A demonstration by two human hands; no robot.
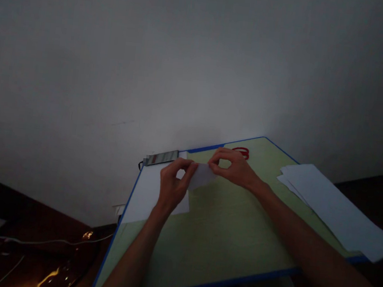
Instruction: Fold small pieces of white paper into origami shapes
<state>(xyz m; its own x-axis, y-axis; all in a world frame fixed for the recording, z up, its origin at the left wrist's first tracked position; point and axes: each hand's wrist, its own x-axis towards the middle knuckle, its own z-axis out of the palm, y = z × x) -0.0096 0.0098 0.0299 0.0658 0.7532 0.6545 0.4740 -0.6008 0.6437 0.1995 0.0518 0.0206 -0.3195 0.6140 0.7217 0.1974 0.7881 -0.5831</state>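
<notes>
A small piece of white paper (pixel 202 175) is stretched between my two hands, above the table. My left hand (pixel 175 180) pinches its left upper corner between thumb and forefinger. At the opposite corner, the thumb and forefinger of my right hand (pixel 230 166) are pinched on the same piece. Beneath and beside my left hand lies a larger white sheet (pixel 145 193), partly covered by that hand. Red-handled scissors (pixel 244 152) lie just behind my right hand, which hides most of them.
The pale green table (pixel 230 230) has a blue edge and stands against a grey wall (pixel 200 62). A phone or tablet (pixel 162 158) lies at the far left. A stack of white paper (pixel 335 209) overhangs the right edge. White cables (pixel 65 241) run at lower left.
</notes>
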